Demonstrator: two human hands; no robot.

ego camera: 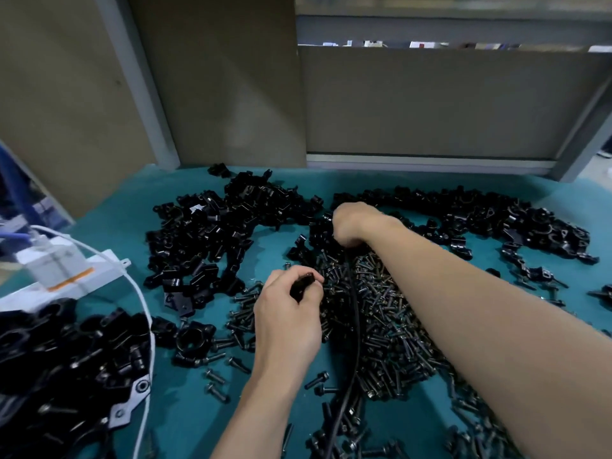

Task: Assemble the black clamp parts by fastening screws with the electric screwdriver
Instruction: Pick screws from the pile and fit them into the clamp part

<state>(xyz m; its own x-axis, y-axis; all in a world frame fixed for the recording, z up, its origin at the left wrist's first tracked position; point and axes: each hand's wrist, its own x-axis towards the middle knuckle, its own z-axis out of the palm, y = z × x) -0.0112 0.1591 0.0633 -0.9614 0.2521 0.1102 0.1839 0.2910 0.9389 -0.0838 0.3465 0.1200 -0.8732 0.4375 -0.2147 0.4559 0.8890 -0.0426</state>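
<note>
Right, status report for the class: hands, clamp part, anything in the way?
Left hand pinches a clamp part. Right hand curled in the clamp pile, grip unclear. Black cable lies across the screws.

Teal tabletop (180,420) has a white power strip (102,268) at its left edge, white cable (147,313) looping toward the near edge, cardboard panels (225,81) along the back.

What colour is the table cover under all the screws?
Teal, a blue-green. The table cover shows best in the head view, between the black screws.
</note>
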